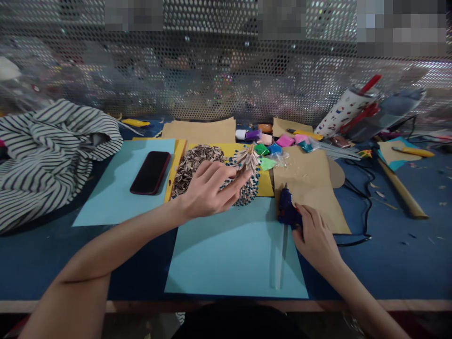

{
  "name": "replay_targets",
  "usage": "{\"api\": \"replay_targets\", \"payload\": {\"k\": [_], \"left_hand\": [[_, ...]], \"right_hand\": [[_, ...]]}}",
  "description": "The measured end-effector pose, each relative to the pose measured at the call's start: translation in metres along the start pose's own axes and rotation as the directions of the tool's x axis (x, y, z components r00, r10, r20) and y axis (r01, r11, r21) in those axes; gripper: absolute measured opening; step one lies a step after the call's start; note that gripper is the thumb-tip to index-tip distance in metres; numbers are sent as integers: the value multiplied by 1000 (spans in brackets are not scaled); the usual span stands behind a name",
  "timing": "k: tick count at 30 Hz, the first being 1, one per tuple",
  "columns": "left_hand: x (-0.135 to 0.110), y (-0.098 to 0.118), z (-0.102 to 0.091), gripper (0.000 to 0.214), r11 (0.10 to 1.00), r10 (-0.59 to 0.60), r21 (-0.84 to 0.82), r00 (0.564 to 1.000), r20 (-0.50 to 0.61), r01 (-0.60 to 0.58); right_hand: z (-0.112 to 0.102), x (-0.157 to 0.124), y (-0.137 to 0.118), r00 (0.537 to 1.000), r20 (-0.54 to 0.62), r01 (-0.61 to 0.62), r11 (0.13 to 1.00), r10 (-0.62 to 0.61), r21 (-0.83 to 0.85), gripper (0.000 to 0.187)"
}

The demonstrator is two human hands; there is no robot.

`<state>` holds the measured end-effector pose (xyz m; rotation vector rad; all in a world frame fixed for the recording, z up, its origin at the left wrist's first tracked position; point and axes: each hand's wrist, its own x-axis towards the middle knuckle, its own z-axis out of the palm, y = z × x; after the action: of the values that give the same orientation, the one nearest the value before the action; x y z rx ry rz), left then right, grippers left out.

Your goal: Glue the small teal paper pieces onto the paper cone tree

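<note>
My left hand [208,189] grips a seed-covered craft form, its fingers across a dome studded with blue beads [249,190]. A fan of pale seeds [245,160] rises from the dome's top, beside a flatter patch of striped sunflower seeds [196,170] on yellow card [254,151]. My right hand [315,238] is shut around a dark blue hot glue gun [287,210] resting on brown kraft paper [310,188]. A translucent glue stick [278,263] extends from it across light blue card [229,254]. Part of the gun is hidden by my fingers.
A black smartphone [150,173] lies on another light blue sheet [116,188], with striped cloth [45,160] to its left. Modelling clay packets [284,140] sit behind the work. A black cable [363,202] runs right, before a perforated metal screen [226,94].
</note>
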<state>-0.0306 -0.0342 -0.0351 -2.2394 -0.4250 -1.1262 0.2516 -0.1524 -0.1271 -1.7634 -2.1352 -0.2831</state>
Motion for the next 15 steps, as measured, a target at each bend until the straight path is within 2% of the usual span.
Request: {"api": "replay_targets", "payload": {"k": [8, 13, 15], "left_hand": [[1, 2, -2, 25, 998, 45, 43, 998, 49, -47], [2, 2, -7, 26, 997, 46, 53, 999, 21, -47], [0, 8, -12, 27, 998, 63, 8, 998, -3, -63]], "right_hand": [[0, 0, 0, 1000, 3, 2, 1000, -2, 6, 58], [1, 0, 0, 1000, -13, -2, 1000, 2, 17, 59], [1, 0, 0, 1000, -4, 0, 1000, 0, 29, 60]]}}
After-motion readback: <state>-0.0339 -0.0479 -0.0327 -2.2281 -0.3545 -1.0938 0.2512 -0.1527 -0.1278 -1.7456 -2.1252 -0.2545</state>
